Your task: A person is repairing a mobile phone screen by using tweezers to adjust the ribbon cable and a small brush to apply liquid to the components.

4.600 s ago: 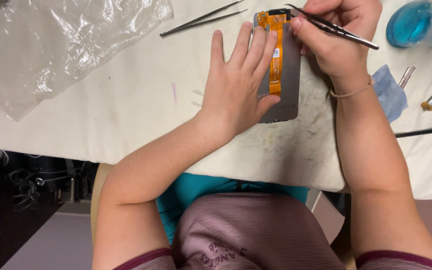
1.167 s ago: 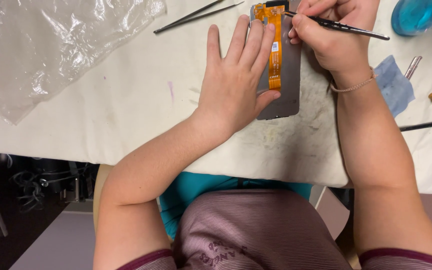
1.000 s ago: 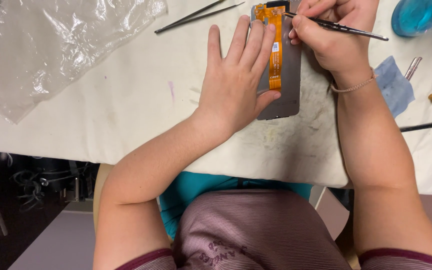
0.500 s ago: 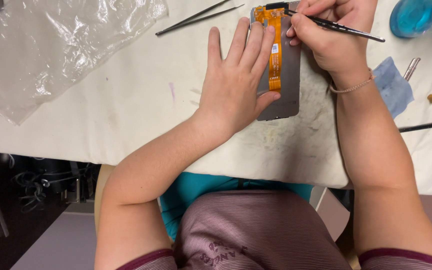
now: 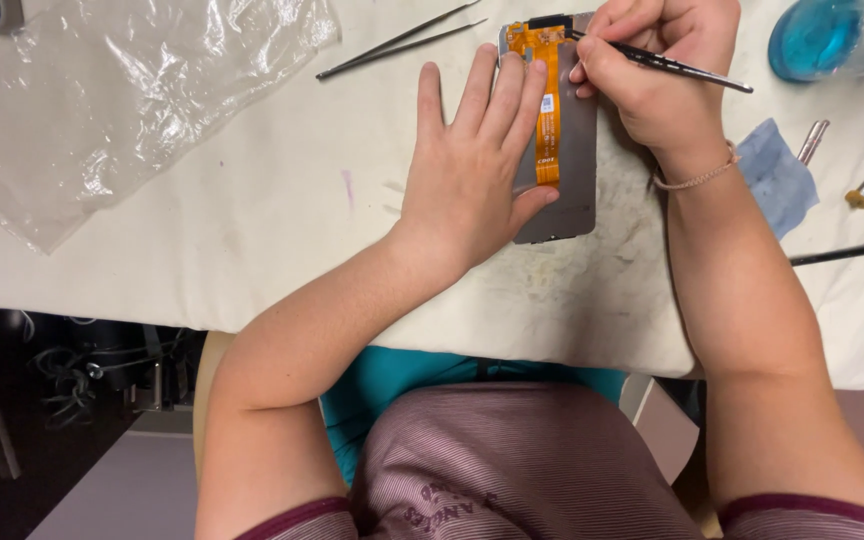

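Left hand (image 5: 472, 170) lies open and flat on the thin phone screen panel (image 5: 567, 150) near the bench's far edge, right hand (image 5: 662, 70) pinches a fine tool (image 5: 672, 68) at the orange flex cable (image 5: 544, 95); looks light, stiff but fragile, so better hold by the edges.

Grey screen panel (image 5: 574, 150) lying face down at top centre of bench (image 5: 252, 230), orange ribbon (image 5: 544, 100) along its back. Crumpled clear plastic bag (image 5: 122, 90) at top left.

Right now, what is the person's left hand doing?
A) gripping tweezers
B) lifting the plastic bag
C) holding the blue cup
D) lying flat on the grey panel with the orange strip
D: the left hand lies flat, fingers spread, on the grey panel, while the right hand holds a thin tool.
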